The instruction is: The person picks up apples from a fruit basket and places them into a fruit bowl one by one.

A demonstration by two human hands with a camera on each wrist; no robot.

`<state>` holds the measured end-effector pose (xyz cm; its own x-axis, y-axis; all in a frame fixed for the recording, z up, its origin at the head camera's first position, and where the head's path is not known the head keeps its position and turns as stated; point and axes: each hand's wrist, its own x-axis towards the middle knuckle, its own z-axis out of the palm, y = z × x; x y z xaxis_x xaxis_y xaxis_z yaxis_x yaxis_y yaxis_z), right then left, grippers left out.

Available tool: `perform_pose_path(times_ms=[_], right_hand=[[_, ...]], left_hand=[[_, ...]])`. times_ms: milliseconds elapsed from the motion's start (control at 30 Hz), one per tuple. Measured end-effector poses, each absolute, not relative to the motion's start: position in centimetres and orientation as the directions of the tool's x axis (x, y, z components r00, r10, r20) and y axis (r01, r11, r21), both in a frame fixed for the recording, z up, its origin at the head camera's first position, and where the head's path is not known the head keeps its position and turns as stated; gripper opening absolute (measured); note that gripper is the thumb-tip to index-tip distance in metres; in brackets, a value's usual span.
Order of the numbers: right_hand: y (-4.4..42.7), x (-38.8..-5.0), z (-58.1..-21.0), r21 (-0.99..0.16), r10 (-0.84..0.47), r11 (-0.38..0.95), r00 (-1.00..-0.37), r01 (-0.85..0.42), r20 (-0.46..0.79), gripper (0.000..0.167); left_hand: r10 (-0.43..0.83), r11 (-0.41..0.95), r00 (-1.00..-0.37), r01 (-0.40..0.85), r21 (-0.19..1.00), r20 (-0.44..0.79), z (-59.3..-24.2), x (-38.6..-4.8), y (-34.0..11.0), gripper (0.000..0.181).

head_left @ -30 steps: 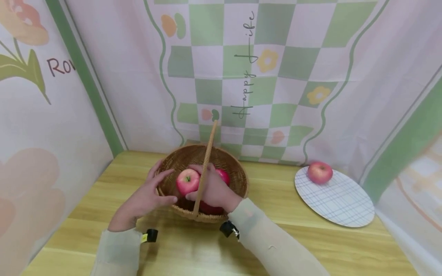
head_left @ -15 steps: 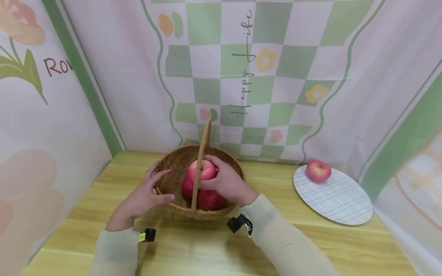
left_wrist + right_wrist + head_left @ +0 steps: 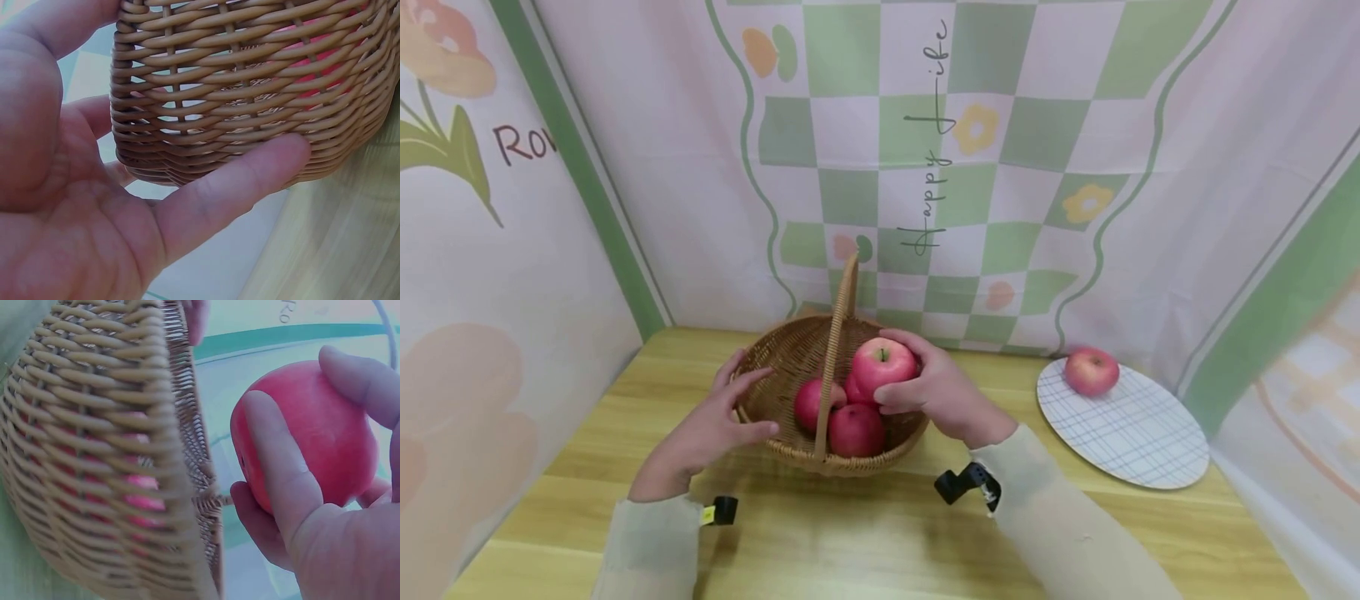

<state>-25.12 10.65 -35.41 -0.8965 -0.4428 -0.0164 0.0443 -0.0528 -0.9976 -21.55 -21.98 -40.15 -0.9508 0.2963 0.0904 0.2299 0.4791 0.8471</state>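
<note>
My right hand [image 3: 951,392] grips a red apple [image 3: 887,363], thumb and fingers round its sides, above the right part of a brown wicker basket [image 3: 775,342]. In the right wrist view the held apple [image 3: 331,431] is up past the basket's rim [image 3: 181,456]. Lower in the basket lie a red apple [image 3: 810,403], a darker apple [image 3: 856,433] at the front and one partly hidden [image 3: 854,392] below the held one. My left hand [image 3: 707,433] spreads its extended fingers about the basket's left side. In the left wrist view its thumb [image 3: 237,187] lies along the woven wall [image 3: 206,81].
An oval plate [image 3: 1135,442] with a blue checked pattern stands at the right of the wooden table [image 3: 820,542], with one apple [image 3: 1092,372] on its far left part. The basket's tall handle [image 3: 833,358] arches over its middle. A patterned curtain [image 3: 910,167] hangs behind.
My right hand has drawn the apple from the basket's middle, under the handle, up and to the right. Apples beneath have come into view. My left hand has stayed at the basket's side.
</note>
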Motion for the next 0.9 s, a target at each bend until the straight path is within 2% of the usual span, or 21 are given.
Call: perform_pose_path(times_ms=[167, 367, 500, 667, 767, 900], right_hand=[[13.2, -24.6, -35.2, -0.999, -0.396, -0.020, -0.918, 0.045, -0.033, 0.085], [18.3, -23.9, -35.4, -0.998, -0.332, -0.057, -0.943, -0.008, 0.027, 0.087], [22.8, -23.4, -36.6, -0.998, -0.272, -0.054, -0.961, -0.032, 0.045, 0.085], [29.1, -22.8, -39.3, -0.999, -0.165, -0.043, -0.986, 0.033, -0.025, 0.082], [33.1, -22.6, -40.9, -0.995, -0.091, -0.078, -0.994, 0.069, -0.061, 0.081], [37.8, -22.8, -42.7, -0.978, -0.026, -0.200, -0.998, 0.061, -0.057, 0.063]], left_hand=[[0.299, 0.494, -0.950, 0.232, 0.838, 0.087, -40.1, -21.5, -22.0, 0.080], [0.303, 0.491, -0.948, 0.244, 0.836, 0.098, -40.2, -21.3, -22.2, 0.081], [0.305, 0.481, -0.946, 0.251, 0.840, 0.107, -40.2, -21.3, -22.3, 0.083], [0.309, 0.483, -0.945, 0.256, 0.837, 0.111, -40.2, -21.4, -22.2, 0.083], [0.311, 0.499, -0.944, 0.261, 0.826, 0.110, -40.1, -21.3, -22.2, 0.082], [0.306, 0.515, -0.946, 0.256, 0.818, 0.104, -40.0, -21.1, -22.3, 0.080]])
